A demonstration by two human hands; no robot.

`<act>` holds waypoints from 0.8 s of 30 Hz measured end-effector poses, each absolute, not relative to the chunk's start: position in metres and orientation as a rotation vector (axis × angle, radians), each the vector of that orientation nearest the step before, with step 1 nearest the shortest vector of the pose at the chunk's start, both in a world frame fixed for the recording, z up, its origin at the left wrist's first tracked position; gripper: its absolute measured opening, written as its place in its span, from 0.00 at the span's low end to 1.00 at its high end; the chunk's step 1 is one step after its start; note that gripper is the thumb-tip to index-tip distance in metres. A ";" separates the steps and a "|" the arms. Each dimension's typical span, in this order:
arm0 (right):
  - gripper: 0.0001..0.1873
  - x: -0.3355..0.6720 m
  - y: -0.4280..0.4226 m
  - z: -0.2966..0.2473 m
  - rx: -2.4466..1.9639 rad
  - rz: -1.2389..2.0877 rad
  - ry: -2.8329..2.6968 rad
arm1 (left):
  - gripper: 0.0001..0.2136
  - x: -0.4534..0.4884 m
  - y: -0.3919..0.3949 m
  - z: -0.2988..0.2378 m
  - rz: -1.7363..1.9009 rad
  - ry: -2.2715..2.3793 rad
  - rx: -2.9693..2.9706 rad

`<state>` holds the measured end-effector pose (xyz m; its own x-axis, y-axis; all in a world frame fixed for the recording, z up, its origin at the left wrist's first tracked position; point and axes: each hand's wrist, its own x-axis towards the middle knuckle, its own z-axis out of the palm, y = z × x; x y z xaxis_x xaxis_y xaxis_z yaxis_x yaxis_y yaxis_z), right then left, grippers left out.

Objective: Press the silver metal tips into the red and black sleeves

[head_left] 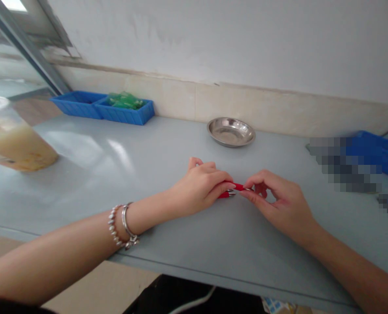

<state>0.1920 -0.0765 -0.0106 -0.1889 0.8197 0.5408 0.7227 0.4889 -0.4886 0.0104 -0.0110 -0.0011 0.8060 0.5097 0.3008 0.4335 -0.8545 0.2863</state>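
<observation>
A red pen (pixel 238 187) lies level between my two hands, just above the grey table. My left hand (pixel 207 185) is closed around its barrel, the fingers hiding most of it. At its other end, the thumb and forefinger of my right hand (pixel 275 196) pinch the silver tip, which is mostly covered. Below the left fingers another red piece with a silver pointed tip (pixel 225 194) shows, looking like a second pen; whether the left hand grips it too, I cannot tell.
Behind the hands, a round steel dish (pixel 231 132) stands near the wall. Blue bins (pixel 128 114), one with green items (pixel 125 100), sit back left. A plastic cup (pixel 20 139) with yellowish contents stands left. Another blue bin (pixel 377 150) and blurred-out items (pixel 347 165) are at right.
</observation>
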 end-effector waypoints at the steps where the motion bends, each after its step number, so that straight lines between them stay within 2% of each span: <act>1: 0.04 0.192 -0.076 -0.011 -1.263 0.160 -1.956 | 0.12 0.010 -0.011 -0.001 0.545 0.738 2.791; 11: 0.03 0.192 -0.077 -0.010 -1.302 0.227 -1.964 | 0.12 0.010 -0.011 0.000 0.492 0.735 2.798; 24: 0.02 0.191 -0.078 -0.009 -1.391 0.125 -1.951 | 0.12 0.010 -0.011 0.000 0.492 0.721 2.773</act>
